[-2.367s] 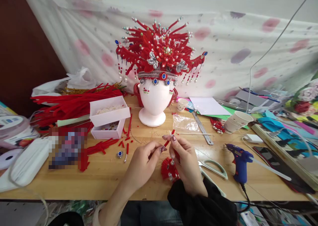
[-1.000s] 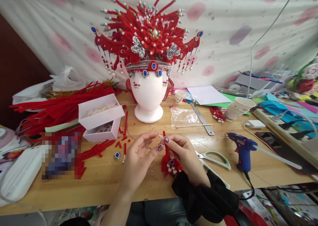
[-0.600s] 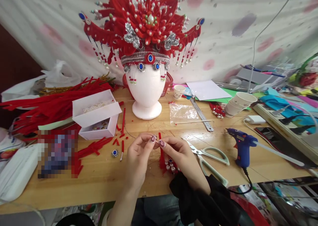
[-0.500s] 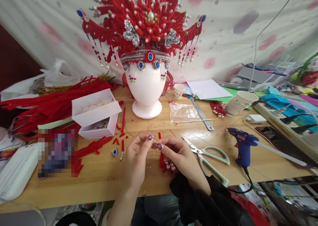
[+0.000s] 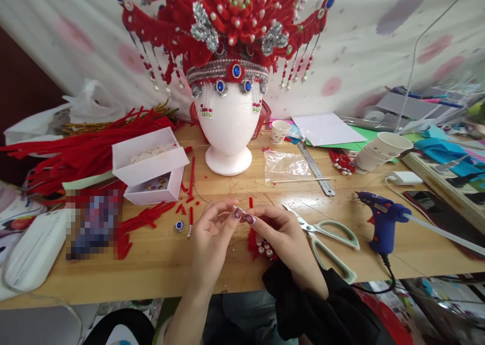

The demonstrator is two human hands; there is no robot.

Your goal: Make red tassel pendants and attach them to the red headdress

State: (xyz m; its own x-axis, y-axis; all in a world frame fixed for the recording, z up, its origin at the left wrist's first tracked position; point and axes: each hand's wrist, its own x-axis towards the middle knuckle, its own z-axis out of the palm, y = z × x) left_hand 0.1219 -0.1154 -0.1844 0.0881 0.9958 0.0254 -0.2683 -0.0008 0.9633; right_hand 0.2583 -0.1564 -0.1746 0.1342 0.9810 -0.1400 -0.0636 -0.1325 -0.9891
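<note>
A blue jewel [image 5: 179, 226] lay on the table [image 5: 151, 279] near the left hand [image 5: 215, 234], whose grip was pressed together. The right hand [image 5: 282, 234] pressed its grip together too, by a red stick [image 5: 250, 202] and over a pearly red trinket [image 5: 264, 248] near the front edge; I couldn't tell what they pinched. Scissors [image 5: 310, 228], then a glue gun [image 5: 383, 221], lay closer to the right edge.

This looks like a small handicraft workshop: the wooden bench [image 5: 159, 274] carries a hot glue gun [image 5: 383, 221], scissors [image 5: 310, 228], a steel ruler [image 5: 319, 170], an open white bead box [image 5: 153, 171] and a heap of red chenille stems [image 5: 93, 145], while a beaded red headdress [image 5: 237, 39] sits on a white mannequin head [image 5: 231, 125].
</note>
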